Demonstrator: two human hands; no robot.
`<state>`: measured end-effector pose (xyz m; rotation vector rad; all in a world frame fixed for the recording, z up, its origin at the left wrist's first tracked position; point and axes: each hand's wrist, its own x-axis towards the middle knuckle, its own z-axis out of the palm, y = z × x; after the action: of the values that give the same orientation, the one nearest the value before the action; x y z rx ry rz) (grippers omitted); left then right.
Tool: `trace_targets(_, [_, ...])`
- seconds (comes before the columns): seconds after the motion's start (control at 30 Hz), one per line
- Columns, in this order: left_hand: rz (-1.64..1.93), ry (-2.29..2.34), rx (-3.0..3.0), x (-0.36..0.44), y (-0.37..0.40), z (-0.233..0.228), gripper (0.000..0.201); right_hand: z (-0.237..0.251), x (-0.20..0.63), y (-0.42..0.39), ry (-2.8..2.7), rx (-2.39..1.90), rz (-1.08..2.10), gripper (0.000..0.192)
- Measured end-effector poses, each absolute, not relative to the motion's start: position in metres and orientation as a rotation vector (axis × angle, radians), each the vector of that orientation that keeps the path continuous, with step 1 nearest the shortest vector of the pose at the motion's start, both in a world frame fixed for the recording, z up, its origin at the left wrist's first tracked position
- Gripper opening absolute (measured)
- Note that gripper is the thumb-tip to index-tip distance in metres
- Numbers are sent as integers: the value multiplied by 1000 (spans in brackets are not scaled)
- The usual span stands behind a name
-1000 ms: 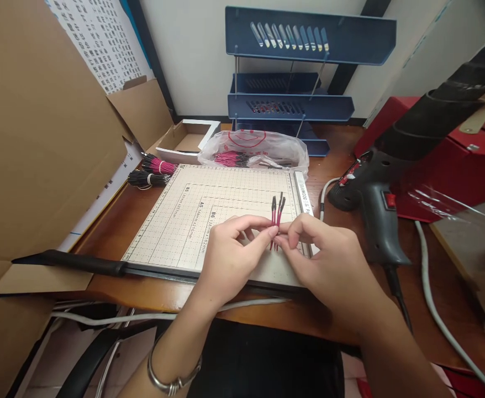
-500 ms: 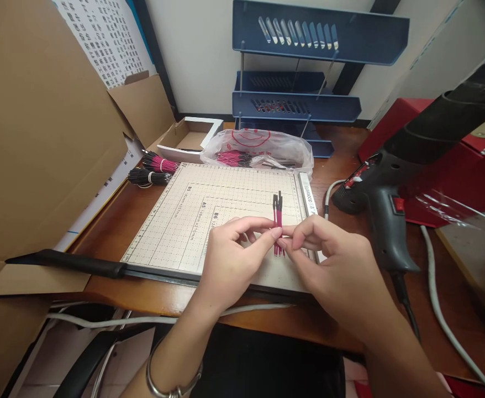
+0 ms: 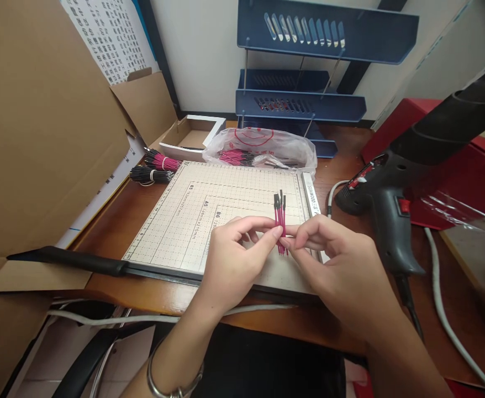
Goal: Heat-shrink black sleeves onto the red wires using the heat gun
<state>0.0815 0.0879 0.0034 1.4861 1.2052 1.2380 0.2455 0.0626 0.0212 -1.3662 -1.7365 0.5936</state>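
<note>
Several short magenta wires with black ends [image 3: 280,213] stand nearly upright between my fingertips. My left hand [image 3: 240,249] pinches them between thumb and forefinger. My right hand [image 3: 337,260] is closed at their right side, its thumb and fingertips pressed against the same wires; the exact contact is partly hidden. Both hands are over a cream paper trimmer board [image 3: 163,226] printed with a grid and paper sizes. The trimmer's black handle [image 3: 72,261] lies along the board's near left edge.
Behind the board are a clear plastic bag [image 3: 296,149] with more wires, tied wire bundles [image 3: 159,161] and an opened small box [image 3: 196,132]. A black heat gun [image 3: 391,193] stands at the right by a red box [image 3: 416,119]. Blue tray shelves [image 3: 300,105] rise behind; cardboard [image 3: 39,127] flanks the left.
The black ends of the wires have fanned slightly apart, with one now separate on the right. Both hands keep nearly the same pose; the whole view has shifted a little.
</note>
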Motion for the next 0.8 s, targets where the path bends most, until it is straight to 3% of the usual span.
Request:
trace_targets(0.33, [1273,1162,1528,79,86,2,9,22,246,59,-1839,-1325,396,13])
trace_targets(0.8, [1136,1067,1452,75,97,14,10,33,241,68,-1707,-1299,693,12])
